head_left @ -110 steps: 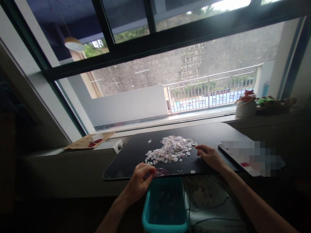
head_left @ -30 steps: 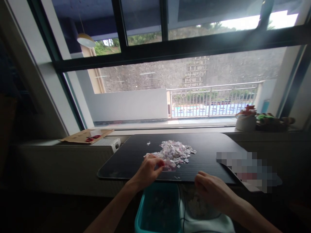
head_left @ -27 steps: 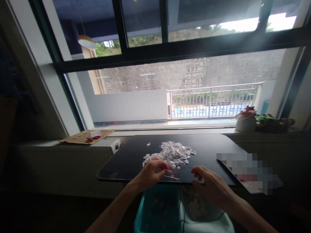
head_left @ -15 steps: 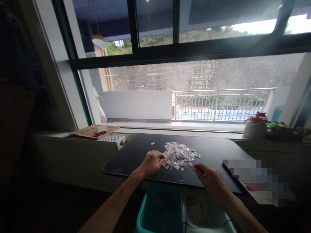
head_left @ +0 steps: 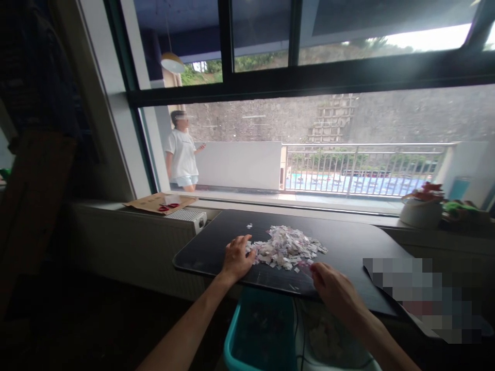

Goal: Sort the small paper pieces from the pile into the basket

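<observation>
A heap of small whitish paper scraps [head_left: 292, 245] lies on the dark tabletop [head_left: 216, 234]. At the heap's left edge is my left hand [head_left: 236, 257], its fingers spread and the scraps beside its thumb and fingertips. My right hand [head_left: 330, 282] is at the heap's near right side, over the table's front edge. Its fingers are pressed together, and what they hold, if anything, I cannot make out. A pinkish patch shows among the scraps near its fingertips. One small cluster of scraps [head_left: 249, 225] sits apart, behind my left hand.
Below the front edge stand a teal bin [head_left: 230, 345] and a pale bin with cords. Red-handled scissors [head_left: 164, 208] lie on brown cardboard [head_left: 141, 203] by the radiator [head_left: 199, 219]. A pixelated flat object [head_left: 417, 304] is at right. Outside the window stands a person [head_left: 183, 154].
My left hand has gone from closed fingers to spread ones, and scraps now reach further left beside it. The view has turned left, bringing more of the person outside into sight.
</observation>
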Demonstrator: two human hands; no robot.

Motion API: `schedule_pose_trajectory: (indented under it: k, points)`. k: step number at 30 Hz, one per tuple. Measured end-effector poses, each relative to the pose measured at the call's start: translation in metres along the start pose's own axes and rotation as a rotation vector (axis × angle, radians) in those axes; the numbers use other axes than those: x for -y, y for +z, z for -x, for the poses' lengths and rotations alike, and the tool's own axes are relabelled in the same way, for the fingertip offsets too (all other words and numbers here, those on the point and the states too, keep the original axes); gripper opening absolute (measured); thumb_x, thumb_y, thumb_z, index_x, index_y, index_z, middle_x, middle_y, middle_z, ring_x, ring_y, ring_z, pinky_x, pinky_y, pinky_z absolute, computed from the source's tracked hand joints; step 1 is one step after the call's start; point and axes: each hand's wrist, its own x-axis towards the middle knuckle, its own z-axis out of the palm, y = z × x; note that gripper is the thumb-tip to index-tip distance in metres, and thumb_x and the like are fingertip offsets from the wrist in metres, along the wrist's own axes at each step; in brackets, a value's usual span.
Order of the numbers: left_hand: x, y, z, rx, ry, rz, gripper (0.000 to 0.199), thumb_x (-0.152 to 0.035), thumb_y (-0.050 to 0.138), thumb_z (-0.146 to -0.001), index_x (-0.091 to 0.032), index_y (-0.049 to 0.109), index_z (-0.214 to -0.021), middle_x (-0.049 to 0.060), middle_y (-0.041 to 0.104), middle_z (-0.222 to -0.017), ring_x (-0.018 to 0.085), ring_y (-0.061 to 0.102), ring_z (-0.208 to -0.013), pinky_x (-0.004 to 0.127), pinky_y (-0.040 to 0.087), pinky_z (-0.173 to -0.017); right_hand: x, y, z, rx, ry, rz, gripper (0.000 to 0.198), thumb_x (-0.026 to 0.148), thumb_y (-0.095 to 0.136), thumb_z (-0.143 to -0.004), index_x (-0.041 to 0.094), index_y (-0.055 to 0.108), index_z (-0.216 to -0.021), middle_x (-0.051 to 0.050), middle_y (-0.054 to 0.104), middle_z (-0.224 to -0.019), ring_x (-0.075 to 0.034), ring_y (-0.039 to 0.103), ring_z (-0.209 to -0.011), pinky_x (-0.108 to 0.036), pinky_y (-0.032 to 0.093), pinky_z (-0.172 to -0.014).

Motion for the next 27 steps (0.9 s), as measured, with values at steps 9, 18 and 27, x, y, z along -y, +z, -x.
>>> schedule_pose_trajectory:
  k: [9,18,27]
  points:
    - [0.002,-0.002,0.002,-0.062,-0.073,0.02,0.036,-0.024,0.051,-0.076,-0.017,0.05,-0.112,0.009,0.057,-0.11,0.022,0.052,-0.105,0.038,0.04,-0.089,0.009,0.011,-0.006,0.004,-0.029,-0.057,0.027,0.026,0.03,-0.088,0.019,0.057,-0.088,-0.007,0.064,-0.087,-0.019,0.06,-0.075,-0.026,0.038,-0.064]
    - [0.002,-0.002,0.001,-0.046,-0.096,0.067,0.037,-0.024,0.051,-0.076,-0.016,0.05,-0.112,0.01,0.058,-0.108,0.022,0.053,-0.103,0.037,0.042,-0.087,0.021,0.014,-0.015,0.015,-0.071,-0.05,0.03,0.026,0.03,-0.089,0.021,0.059,-0.094,-0.006,0.065,-0.092,-0.017,0.061,-0.078,-0.024,0.038,-0.065]
    - [0.004,-0.001,0.002,-0.067,-0.083,0.099,0.035,-0.025,0.052,-0.077,-0.017,0.05,-0.111,0.009,0.058,-0.104,0.021,0.055,-0.1,0.036,0.043,-0.086,0.007,0.002,0.001,0.006,-0.101,-0.104,0.026,0.024,0.034,-0.086,0.023,0.059,-0.091,-0.003,0.064,-0.089,-0.015,0.059,-0.071,-0.023,0.038,-0.062]
